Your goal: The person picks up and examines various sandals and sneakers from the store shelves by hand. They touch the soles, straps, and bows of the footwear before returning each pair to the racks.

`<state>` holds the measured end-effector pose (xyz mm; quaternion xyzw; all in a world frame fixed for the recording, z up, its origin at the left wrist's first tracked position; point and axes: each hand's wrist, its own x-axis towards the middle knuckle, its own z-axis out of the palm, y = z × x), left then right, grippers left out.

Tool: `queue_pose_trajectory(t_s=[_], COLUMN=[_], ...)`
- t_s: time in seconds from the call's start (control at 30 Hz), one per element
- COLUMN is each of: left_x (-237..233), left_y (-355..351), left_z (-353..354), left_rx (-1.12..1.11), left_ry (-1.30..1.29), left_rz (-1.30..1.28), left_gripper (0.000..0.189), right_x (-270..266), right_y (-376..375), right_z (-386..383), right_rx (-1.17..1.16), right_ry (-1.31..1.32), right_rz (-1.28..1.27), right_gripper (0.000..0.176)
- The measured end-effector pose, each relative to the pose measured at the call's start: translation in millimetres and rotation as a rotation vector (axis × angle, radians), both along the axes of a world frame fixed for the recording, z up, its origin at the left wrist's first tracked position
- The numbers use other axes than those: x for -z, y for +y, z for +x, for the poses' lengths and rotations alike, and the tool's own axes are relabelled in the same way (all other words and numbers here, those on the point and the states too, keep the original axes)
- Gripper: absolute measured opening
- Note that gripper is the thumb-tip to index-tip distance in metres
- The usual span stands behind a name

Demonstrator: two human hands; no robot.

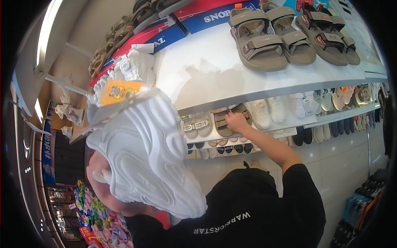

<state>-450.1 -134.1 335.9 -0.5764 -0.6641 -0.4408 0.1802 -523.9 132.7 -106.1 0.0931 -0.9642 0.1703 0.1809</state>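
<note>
A large white sneaker (144,153) fills the left foreground, its thick wavy sole turned toward me. My left hand (101,175) holds it from behind and below, with most of its fingers hidden by the shoe. An orange tag (120,91) shows at the sneaker's upper end. At the lower shelf, my right hand (236,121) is closed at the straps of a brown sandal (223,126). A pale strip lies by the fingertips. To the left of it stand grey sandals (196,125), and to the right white sneakers (261,113).
The white upper shelf (198,78) juts out above my right hand. Brown strap sandals (262,41) stand on it at the right, white shoes (134,66) at the left. More shoes hang or stand below. Colourful slippers (97,211) are heaped at the lower left, and boxes (359,202) at the lower right.
</note>
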Motion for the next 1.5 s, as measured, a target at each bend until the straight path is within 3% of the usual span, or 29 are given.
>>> queue_pose_trajectory(t_s=[0.03, 0.1, 0.17, 0.2, 0.3, 0.37, 0.43, 0.47, 0.53, 0.6, 0.7, 0.83, 0.9, 0.97, 1.0, 1.03, 1.17, 1.2, 1.37, 1.5], left_x=[-12, -26, -21, -41, -52, -54, -57, -58, -64, -71, -67, -48, -45, -44, -48, -45, -25, -18, 28, 37], left_y=[6, 47, 66, 68, 110, 137, 158, 165, 174, 178, 181, 188, 182, 173, 164, 157, 124, 118, 113, 107], left_z=[15, 0, -10, -29, -51, -66, -81, -89, -103, -117, -150, -170, -169, -154, -155, -152, -106, -94, -92, -100], left_rx=[-0.457, -0.282, -0.276, -0.124, -0.126, -0.144, -0.169, -0.296, -0.425, -0.531, -0.508, -0.553, -0.562, -0.553, -0.526, -0.537, -0.531, -0.491, -0.541, -0.534], left_ry=[-0.262, -0.335, -0.403, -0.430, -0.386, -0.415, -0.386, -0.299, -0.204, -0.391, -0.387, -0.389, -0.410, -0.228, -0.200, -0.209, 0.219, 0.162, 0.173, 0.152], left_rz=[-0.195, -0.074, 0.079, -0.221, -0.395, -0.494, -0.553, -0.661, -0.760, -0.819, -0.918, -0.866, -0.869, -0.708, -0.740, -0.740, -0.586, -0.599, -0.479, -0.462], left_gripper=[0.039, 0.038, 0.032, 0.029, 0.024, 0.026, 0.028, 0.029, 0.031, 0.032, 0.029, 0.025, 0.032, 0.043, 0.058, 0.058, 0.096, 0.106, 0.111, 0.111], right_x=[1, 0, 0, 0, 5, -6, -12, -13, -13, -15, -15, -11, -9, -11, -11, -10, -10, -10, -14, -17], right_y=[-7, -17, -24, -26, -23, -22, -22, -23, -21, -20, -18, -18, -17, -16, -16, -16, -14, -14, -13, -13], right_z=[0, -3, -7, -7, -6, 3, 11, 10, 13, 14, 13, 9, 9, 9, 8, 9, 8, 8, 5, 1], right_rx=[0.092, 0.195, 0.290, 0.315, 0.292, 0.306, 0.269, 0.271, 0.262, 0.249, 0.219, 0.219, 0.212, 0.209, 0.196, 0.195, 0.198, 0.184, 0.171, 0.141], right_ry=[-0.009, -0.007, -0.046, -0.046, -0.044, -0.118, -0.098, -0.165, -0.154, -0.146, -0.138, -0.133, -0.126, -0.172, -0.174, -0.173, -0.170, -0.169, -0.222, -0.257], right_rz=[-0.013, -0.025, -0.042, -0.041, -0.096, -0.030, -0.032, -0.048, -0.051, -0.059, -0.062, -0.072, -0.069, -0.082, -0.080, -0.087, -0.077, -0.068, -0.073, -0.055], right_gripper=[0.018, 0.014, 0.012, 0.012, 0.012, 0.019, 0.037, 0.050, 0.048, 0.047, 0.046, 0.045, 0.044, 0.045, 0.045, 0.044, 0.047, 0.047, 0.049, 0.049])
